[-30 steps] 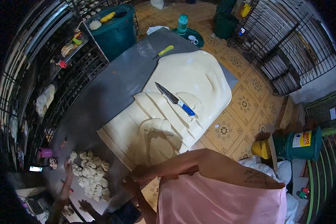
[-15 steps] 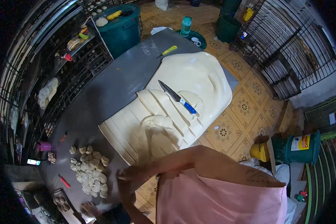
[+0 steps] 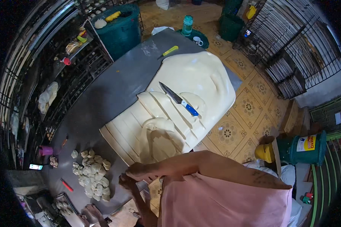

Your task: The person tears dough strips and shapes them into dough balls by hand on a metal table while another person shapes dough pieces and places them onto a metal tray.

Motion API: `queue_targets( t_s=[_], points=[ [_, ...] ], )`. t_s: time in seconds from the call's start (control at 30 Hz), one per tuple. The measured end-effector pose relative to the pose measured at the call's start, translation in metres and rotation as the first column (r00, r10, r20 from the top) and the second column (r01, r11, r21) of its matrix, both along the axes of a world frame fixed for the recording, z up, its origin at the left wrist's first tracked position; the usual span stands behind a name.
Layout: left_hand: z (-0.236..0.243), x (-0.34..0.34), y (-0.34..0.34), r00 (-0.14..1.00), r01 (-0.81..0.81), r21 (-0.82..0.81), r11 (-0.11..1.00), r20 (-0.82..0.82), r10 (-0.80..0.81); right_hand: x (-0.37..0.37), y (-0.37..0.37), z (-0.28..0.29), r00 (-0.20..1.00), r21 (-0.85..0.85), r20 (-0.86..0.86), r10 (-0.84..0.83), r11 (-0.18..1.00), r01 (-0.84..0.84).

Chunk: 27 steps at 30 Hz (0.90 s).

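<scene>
The work surface is a smooth, dark grey table [image 3: 91, 102], marked with a whitish smear near its far end. It stands on a floor of tan, flower-patterned tiles [image 3: 250, 109]. A black metal rack [image 3: 93, 70] lines the left side, with a large, round teal tub [image 3: 121, 36] beside the table's far end; a second, wire-barred rack [image 3: 288, 34] stands at upper right.

The broad, thick slab of cream-coloured dough [image 3: 185, 72] lies flat on the table, its long axis running diagonally from upper right to lower left. The rounded end points to the upper right; the end scored into strips points to the lower left. A knife with a dark blade and a blue-and-white handle [image 3: 180, 101] rests on it, tip toward the upper left.

The right hand [image 3: 138, 171] is at the slab's near corner, with the left hand [image 3: 127, 182] just beside it. Fingers of both are bent; whether either grips anything cannot be determined. To their left lies a heap of small, pale dough pieces [image 3: 94, 176]. A co-worker's hand [image 3: 93, 210] is at the table's lower-left edge.
</scene>
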<state>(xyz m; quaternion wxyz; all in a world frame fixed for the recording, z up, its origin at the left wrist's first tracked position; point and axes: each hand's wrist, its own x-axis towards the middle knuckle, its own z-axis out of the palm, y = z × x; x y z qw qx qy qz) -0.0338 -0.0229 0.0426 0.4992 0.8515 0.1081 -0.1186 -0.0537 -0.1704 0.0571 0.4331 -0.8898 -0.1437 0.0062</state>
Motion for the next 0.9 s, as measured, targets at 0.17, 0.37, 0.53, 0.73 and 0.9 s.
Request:
queue_targets(
  t_s=[0.17, 0.37, 0.53, 0.73, 0.9],
  points=[
    [-0.015, -0.018, -0.019, 0.979, -0.046, 0.125, 0.991, 0.203, 0.02, -0.026, -0.026, 0.038, 0.974, -0.231, -0.195, 0.114, 0.96, -0.159],
    [-0.049, 0.034, 0.04, 0.924, -0.045, 0.286, 0.957, 0.375, -0.069, -0.015, 0.016, 0.039, 0.957, 0.168, 0.041, 0.287, 0.942, -0.29],
    [-0.021, 0.086, 0.124, 0.536, -0.076, 0.407, 0.91, 0.787, -0.306, 0.005, 0.031, 0.058, 0.953, 0.465, 0.083, 0.29, 0.835, -0.294],
    [-0.021, -0.01, 0.048, 0.889, 0.434, -0.56, 0.705, 0.142, -0.435, -0.005, 0.019, -0.033, 0.966, 0.137, -0.215, 0.146, 0.984, -0.118],
    [0.012, -0.03, 0.005, 0.959, 0.182, -0.459, 0.87, -0.114, -0.261, -0.032, -0.023, -0.069, 0.956, -0.059, 0.123, -0.267, 0.96, 0.275]
  ],
)
